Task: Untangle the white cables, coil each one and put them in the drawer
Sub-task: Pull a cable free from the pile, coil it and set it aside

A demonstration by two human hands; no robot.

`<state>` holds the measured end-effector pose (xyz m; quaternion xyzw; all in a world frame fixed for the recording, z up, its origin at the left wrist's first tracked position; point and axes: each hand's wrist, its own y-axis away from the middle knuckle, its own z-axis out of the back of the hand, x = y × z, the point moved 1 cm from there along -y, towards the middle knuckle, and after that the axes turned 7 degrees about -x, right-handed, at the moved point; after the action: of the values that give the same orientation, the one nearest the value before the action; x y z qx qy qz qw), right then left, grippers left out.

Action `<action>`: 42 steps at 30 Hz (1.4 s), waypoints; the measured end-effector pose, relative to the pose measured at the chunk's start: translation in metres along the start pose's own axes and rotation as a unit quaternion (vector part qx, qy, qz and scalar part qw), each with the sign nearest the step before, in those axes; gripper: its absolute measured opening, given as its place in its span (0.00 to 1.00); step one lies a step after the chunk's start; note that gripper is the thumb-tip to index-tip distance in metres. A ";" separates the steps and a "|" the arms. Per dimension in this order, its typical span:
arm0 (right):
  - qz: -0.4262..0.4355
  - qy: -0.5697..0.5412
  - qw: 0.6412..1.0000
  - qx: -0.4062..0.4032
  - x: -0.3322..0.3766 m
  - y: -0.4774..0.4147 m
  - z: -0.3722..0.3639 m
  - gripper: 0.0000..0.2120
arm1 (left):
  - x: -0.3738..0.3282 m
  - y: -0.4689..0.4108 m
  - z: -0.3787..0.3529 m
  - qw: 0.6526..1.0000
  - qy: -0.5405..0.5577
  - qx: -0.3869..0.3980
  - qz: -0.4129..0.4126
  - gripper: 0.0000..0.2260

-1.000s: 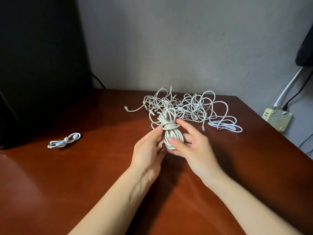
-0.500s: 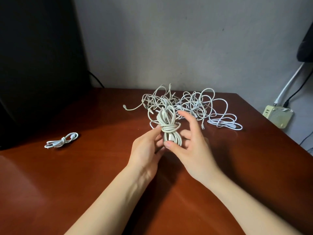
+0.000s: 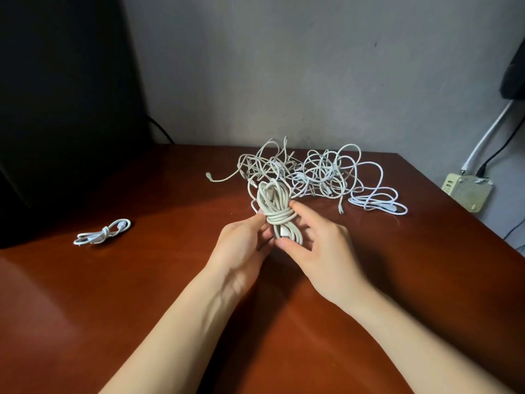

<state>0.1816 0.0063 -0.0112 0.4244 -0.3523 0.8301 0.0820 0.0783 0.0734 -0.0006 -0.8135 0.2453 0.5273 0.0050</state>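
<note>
Above the middle of the table I hold an off-white coiled cable [image 3: 275,206], bound round its waist by several turns of its own end. My left hand [image 3: 244,245] pinches it from the left. My right hand [image 3: 321,245] grips its lower loops from the right, index finger against the wrap. Behind it a tangle of white cables [image 3: 312,173] lies on the table near the wall. A small coiled white cable [image 3: 102,235] rests at the left. No drawer is in view.
The reddish-brown wooden table [image 3: 142,308] fills the view. A large dark object [image 3: 56,109] stands at the back left. A beige power adapter [image 3: 468,191] with cords hangs on the wall beyond the table's right edge.
My right fingers have shifted on the coil, the index finger curling in to the wrap. The coil stays in both hands at about the same place.
</note>
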 end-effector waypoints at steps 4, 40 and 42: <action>-0.014 -0.014 1.000 0.003 0.001 -0.001 -0.002 0.28 | 0.000 -0.004 0.002 1.000 -0.008 0.002 -0.009 0.20; 0.066 0.245 0.965 0.065 0.018 0.000 0.006 0.25 | 0.001 0.005 -0.001 0.998 0.033 -0.049 -0.024 0.11; 0.067 0.233 0.968 0.061 0.018 0.000 0.006 0.24 | 0.000 0.005 -0.001 0.997 0.017 -0.054 -0.055 0.10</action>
<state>0.1739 -0.0005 0.0048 0.1990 -0.3001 0.9295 0.0802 0.0771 0.0691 0.0005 -0.8335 0.1712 0.5251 -0.0134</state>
